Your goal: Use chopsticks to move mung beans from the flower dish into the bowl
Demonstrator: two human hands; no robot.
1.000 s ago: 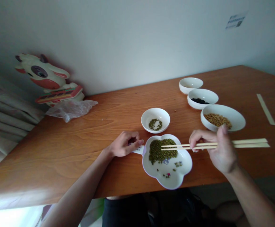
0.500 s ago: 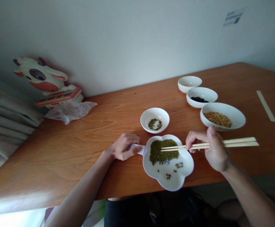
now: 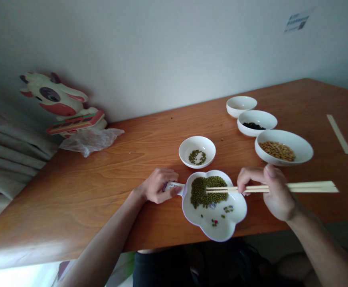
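My left hand (image 3: 161, 186) is closed around the handle of a white flower-shaped dish (image 3: 222, 229) with a purple rim, which lies at the table's front edge. Green mung beans (image 3: 200, 195) are heaped in the dish's upper left part, with a few strays lower down. A pair of chopsticks (image 3: 308, 187) is gripped in my right hand (image 3: 274, 193), over the dish's right side. Their tips, nearly together, point into the heap; whether they pinch a bean I cannot tell. Just behind the dish stands a small white bowl (image 3: 197, 141) holding some mung beans (image 3: 202, 158).
At the back right stand white bowls with tan beans (image 3: 277, 150), black beans (image 3: 253, 126) and contents I cannot make out (image 3: 241, 113). A pale flat strip (image 3: 339, 134) lies far right. A cow toy (image 3: 60, 99) and clear plastic bag (image 3: 91, 140) sit at the left.
The chopsticks' outer ends have dropped slightly and their tips have come closer together in the beans. My left hand stays on the handle. The whole view has shifted a little.
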